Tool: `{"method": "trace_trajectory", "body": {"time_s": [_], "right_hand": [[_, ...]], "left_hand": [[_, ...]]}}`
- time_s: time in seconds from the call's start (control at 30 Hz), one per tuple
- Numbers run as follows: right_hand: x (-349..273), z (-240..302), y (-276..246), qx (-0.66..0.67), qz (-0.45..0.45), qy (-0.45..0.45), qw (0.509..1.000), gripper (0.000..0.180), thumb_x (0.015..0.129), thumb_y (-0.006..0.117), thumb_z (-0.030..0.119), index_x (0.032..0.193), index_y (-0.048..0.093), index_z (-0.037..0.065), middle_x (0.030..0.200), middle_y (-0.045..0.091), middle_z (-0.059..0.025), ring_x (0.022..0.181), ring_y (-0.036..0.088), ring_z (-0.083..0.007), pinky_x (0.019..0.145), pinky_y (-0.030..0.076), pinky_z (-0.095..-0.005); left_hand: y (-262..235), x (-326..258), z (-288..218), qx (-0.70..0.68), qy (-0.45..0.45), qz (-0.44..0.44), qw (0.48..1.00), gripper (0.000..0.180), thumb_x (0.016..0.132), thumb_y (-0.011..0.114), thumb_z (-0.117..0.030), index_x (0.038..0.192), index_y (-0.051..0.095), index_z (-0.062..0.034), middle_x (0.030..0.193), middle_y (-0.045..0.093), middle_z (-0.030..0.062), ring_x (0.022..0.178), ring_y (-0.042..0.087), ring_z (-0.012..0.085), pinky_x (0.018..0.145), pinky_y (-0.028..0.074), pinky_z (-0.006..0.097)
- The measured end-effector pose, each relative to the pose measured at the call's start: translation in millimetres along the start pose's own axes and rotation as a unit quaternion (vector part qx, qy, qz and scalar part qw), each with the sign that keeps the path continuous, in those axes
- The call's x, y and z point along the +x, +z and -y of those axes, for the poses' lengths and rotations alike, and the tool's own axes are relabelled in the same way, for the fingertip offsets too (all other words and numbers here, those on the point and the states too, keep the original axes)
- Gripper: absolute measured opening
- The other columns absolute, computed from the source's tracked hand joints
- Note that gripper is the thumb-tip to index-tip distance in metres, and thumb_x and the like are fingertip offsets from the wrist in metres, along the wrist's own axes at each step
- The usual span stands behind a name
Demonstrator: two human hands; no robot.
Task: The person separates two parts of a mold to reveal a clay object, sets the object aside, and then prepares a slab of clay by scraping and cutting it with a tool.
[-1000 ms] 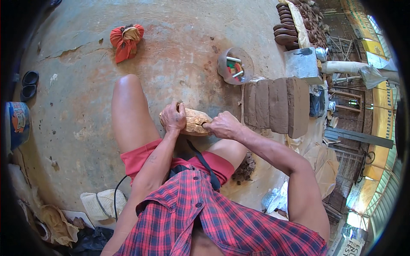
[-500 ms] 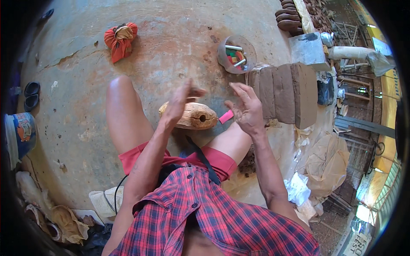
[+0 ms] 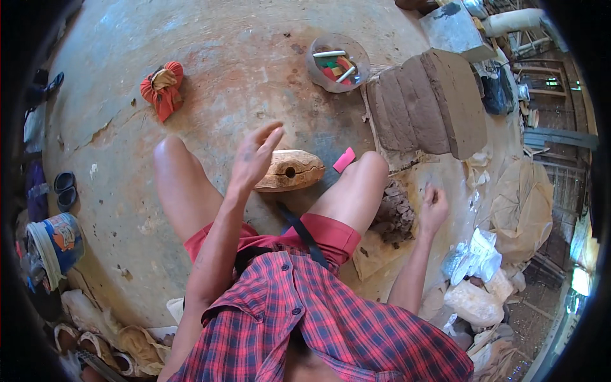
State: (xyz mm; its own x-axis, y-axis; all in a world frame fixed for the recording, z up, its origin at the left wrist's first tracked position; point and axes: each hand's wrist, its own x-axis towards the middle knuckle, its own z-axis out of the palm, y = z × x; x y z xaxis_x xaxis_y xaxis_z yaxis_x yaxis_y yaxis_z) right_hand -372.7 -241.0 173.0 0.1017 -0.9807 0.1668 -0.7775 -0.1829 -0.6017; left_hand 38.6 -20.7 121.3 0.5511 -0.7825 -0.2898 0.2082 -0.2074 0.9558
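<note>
My left hand [image 3: 252, 159] is open, fingers stretched out and nothing in them, just left of a rounded wooden block [image 3: 289, 170]. The block has a dark round hole in its near face and lies on the floor between my legs. My right hand [image 3: 435, 210] is off to the right, fingers curled in; whether it holds anything cannot be made out. It is beside a crumbly heap of dark brown clay [image 3: 394, 213] by my right thigh. A small pink piece [image 3: 344, 160] lies between the block and my right knee.
A clear plastic bowl [image 3: 310, 71] with coloured pieces and white sticks stands ahead. Right of it sit thick brown clay slabs [image 3: 463, 102]. A tied red cloth bundle [image 3: 160, 95] lies ahead left. Slippers [image 3: 65, 190] and a bucket [image 3: 67, 240] are left; plastic bags [image 3: 474, 258] lie right.
My hands have parted. The right has swung right and back toward the clay heap, its fingers curling in; the left stays near the wooden block. The view has shifted.
</note>
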Motion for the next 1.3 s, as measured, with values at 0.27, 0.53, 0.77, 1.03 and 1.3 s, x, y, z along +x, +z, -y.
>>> {"method": "trace_trajectory", "body": {"time_s": [0.27, 0.53, 0.77, 1.03, 1.3], "right_hand": [[-96, 109, 94, 0.117, 0.075, -0.097, 0.986, 0.031, 0.098, 0.070, 0.017, 0.124, 0.071, -0.001, 0.127, 0.071, -0.0210, 0.118, 0.068, -0.0354, 0.104, 0.052, -0.0424], [-163, 132, 216, 0.150, 0.242, -0.086, 0.955, 0.068, 0.098, 0.065, 0.038, 0.147, 0.054, -0.008, 0.158, 0.045, -0.0328, 0.151, 0.038, -0.0465, 0.127, 0.028, -0.0510], [-171, 133, 228, 0.195, 0.213, -0.096, 0.953, 0.068, 0.096, 0.062, 0.037, 0.144, 0.056, -0.011, 0.154, 0.049, -0.0349, 0.151, 0.040, -0.0458, 0.131, 0.017, -0.0528], [-171, 145, 230, 0.248, 0.191, -0.084, 0.946, 0.071, 0.096, 0.060, 0.038, 0.140, 0.055, -0.017, 0.149, 0.054, -0.0347, 0.147, 0.047, -0.0430, 0.132, 0.010, -0.0552], [-173, 147, 231, 0.243, 0.182, -0.072, 0.950, 0.069, 0.093, 0.062, 0.034, 0.140, 0.057, -0.016, 0.146, 0.058, -0.0332, 0.145, 0.050, -0.0428, 0.131, 0.012, -0.0564]], "left_hand": [[6, -43, 70, 0.199, 0.025, -0.017, 0.979, 0.046, 0.103, 0.064, -0.030, 0.137, 0.067, 0.0003, 0.142, 0.065, 0.0235, 0.139, 0.058, 0.0374, 0.117, 0.044, 0.042], [35, -47, 72, 0.303, 0.078, -0.051, 0.948, 0.043, 0.102, 0.063, -0.029, 0.137, 0.069, -0.0040, 0.145, 0.064, 0.0222, 0.141, 0.052, 0.0489, 0.116, 0.044, 0.051], [43, -51, 86, 0.338, 0.102, -0.095, 0.931, 0.041, 0.102, 0.064, -0.027, 0.133, 0.069, -0.0015, 0.142, 0.066, 0.0193, 0.140, 0.053, 0.0481, 0.118, 0.039, 0.055], [48, -50, 93, 0.328, 0.118, -0.124, 0.929, 0.041, 0.102, 0.063, -0.023, 0.137, 0.065, -0.0026, 0.144, 0.065, 0.0173, 0.142, 0.052, 0.0451, 0.121, 0.032, 0.059], [53, -53, 98, 0.345, 0.108, -0.143, 0.921, 0.040, 0.102, 0.062, -0.021, 0.137, 0.065, -0.0032, 0.143, 0.066, 0.0151, 0.143, 0.052, 0.0431, 0.119, 0.035, 0.059]]}}
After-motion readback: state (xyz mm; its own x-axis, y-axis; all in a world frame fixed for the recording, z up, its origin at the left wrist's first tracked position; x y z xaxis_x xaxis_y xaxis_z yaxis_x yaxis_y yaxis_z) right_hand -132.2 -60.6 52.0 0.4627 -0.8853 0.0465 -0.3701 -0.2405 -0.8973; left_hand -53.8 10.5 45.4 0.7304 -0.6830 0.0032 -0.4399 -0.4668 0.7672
